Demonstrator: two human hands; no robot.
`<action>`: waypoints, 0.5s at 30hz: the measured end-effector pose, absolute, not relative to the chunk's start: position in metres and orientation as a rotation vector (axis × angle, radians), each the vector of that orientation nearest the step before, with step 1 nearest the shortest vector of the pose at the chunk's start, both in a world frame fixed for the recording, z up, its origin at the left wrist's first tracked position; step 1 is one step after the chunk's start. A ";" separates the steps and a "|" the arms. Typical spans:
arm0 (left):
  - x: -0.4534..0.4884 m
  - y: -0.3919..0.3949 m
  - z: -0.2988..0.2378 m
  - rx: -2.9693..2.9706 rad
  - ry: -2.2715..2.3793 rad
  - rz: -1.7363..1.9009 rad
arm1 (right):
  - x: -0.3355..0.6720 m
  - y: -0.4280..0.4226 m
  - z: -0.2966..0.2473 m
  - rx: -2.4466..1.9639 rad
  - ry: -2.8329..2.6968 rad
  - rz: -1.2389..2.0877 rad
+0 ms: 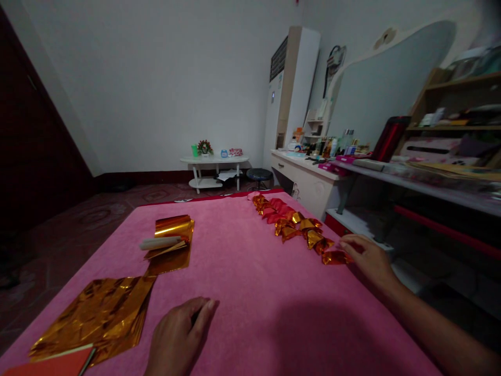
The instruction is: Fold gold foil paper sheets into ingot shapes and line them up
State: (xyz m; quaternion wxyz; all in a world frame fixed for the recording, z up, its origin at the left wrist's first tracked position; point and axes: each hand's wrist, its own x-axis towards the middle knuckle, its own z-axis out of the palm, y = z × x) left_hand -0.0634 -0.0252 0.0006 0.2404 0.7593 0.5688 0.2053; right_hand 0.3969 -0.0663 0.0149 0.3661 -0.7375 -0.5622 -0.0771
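My left hand [180, 334] lies on the pink cloth [250, 282] at the near edge, fingers loosely curled and holding nothing. My right hand [368, 258] reaches to the right side of the cloth, fingertips touching the nearest folded gold foil piece [334, 257]. That piece ends a row of folded gold and red foil pieces [289, 219] running away along the right edge. A stack of flat gold foil sheets [97, 313] lies near left. Farther back a gold foil roll [172, 230] sits with a white stick [160, 242] across it.
An orange-red sheet [50, 363] pokes in at the bottom left corner. To the right stand a cluttered desk [309, 167] and shelves [450, 183]. A white low table [213, 167], a stool [259, 177] and a tall air conditioner [291, 89] are at the back wall.
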 end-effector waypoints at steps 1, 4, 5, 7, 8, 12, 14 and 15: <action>-0.063 -0.025 0.001 2.080 1.557 0.557 | 0.397 -0.055 0.019 -1.875 -1.458 -0.150; -0.062 -0.026 0.000 2.100 1.544 0.566 | 0.399 -0.016 0.027 -1.874 -1.414 0.023; -0.062 -0.026 0.000 2.104 1.541 0.587 | 0.401 -0.003 0.028 -1.875 -1.401 0.043; -0.060 -0.027 -0.001 2.105 1.541 0.641 | 0.403 0.019 0.029 -1.873 -1.388 0.078; -0.060 -0.028 -0.001 2.105 1.543 0.667 | 0.405 0.029 0.029 -1.873 -1.387 0.102; -0.058 -0.028 -0.002 2.099 1.555 0.734 | 0.410 0.055 0.028 -1.862 -1.394 0.230; -0.058 -0.027 -0.003 2.090 1.570 0.751 | 0.411 0.062 0.026 -1.836 -1.417 0.293; -0.058 -0.027 -0.004 2.088 1.572 0.752 | 0.412 0.064 0.024 -1.819 -1.429 0.311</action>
